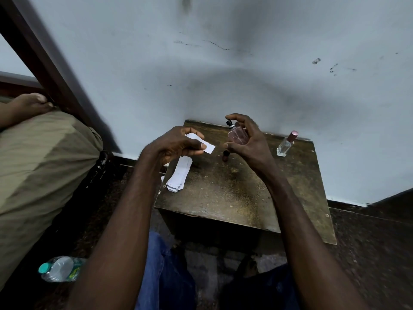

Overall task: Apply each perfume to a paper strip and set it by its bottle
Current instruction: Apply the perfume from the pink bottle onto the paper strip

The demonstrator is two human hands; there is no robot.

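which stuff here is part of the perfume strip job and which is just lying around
For the job: paper strip, pinched by the left hand; pink perfume bottle, held in the right hand; stack of spare strips on the table; clear bottle with pink cap, standing there.
Lying about: plastic water bottle on the floor; olive fabric bundle at left.

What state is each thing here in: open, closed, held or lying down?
Paper strip: pinched in left hand.
Pink perfume bottle: uncapped, gripped in right hand, forefinger on sprayer.
Dark cap: off, on table.
Clear bottle: capped, standing on table.
Strip stack: lying on table.
Water bottle: capped, lying on floor.
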